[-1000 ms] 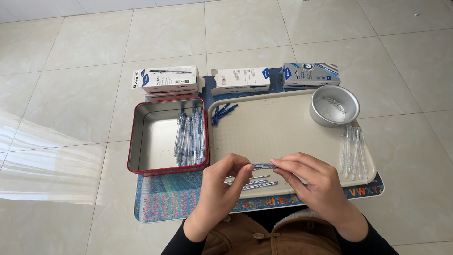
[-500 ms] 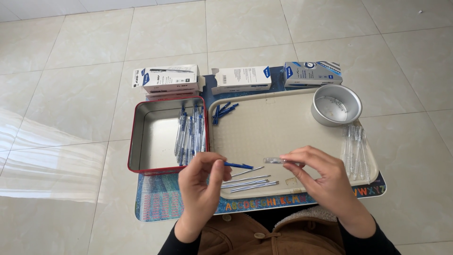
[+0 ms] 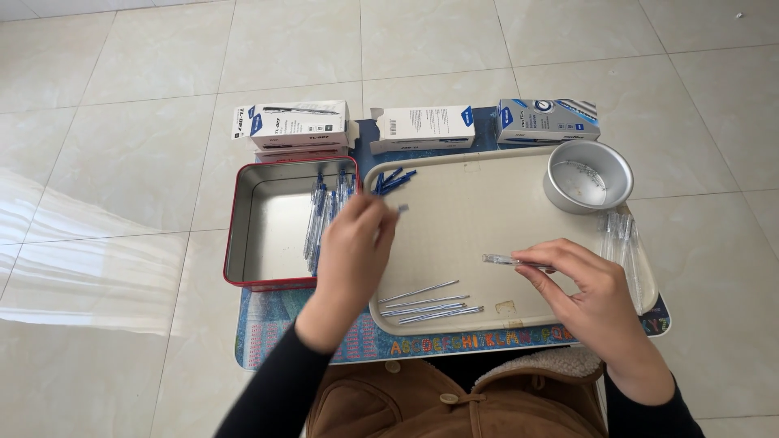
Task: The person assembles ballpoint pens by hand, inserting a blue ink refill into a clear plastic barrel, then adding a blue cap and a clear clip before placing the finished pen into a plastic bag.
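My right hand (image 3: 596, 304) pinches a clear plastic pen barrel (image 3: 505, 260) level above the beige tray (image 3: 487, 174). My left hand (image 3: 353, 251) reaches over the tray's left edge, its fingertips closed on a small blue pen part (image 3: 402, 208). Just beyond it lies a pile of blue pen caps (image 3: 394, 180) in the tray's far left corner. Several thin refills (image 3: 430, 302) lie on the tray between my hands. More clear barrels (image 3: 623, 243) lie along the tray's right edge.
A red-rimmed metal tin (image 3: 264, 243) to the left holds several finished pens (image 3: 320, 219). A round metal pan (image 3: 588, 174) stands at the tray's far right. Three pen boxes (image 3: 422, 127) line the back. All rests on an alphabet mat (image 3: 454, 345) above a tiled floor.
My hands have drawn apart. The left hand moved up and left toward the blue caps with a blue part; the right hand kept the clear barrel and shifted right.
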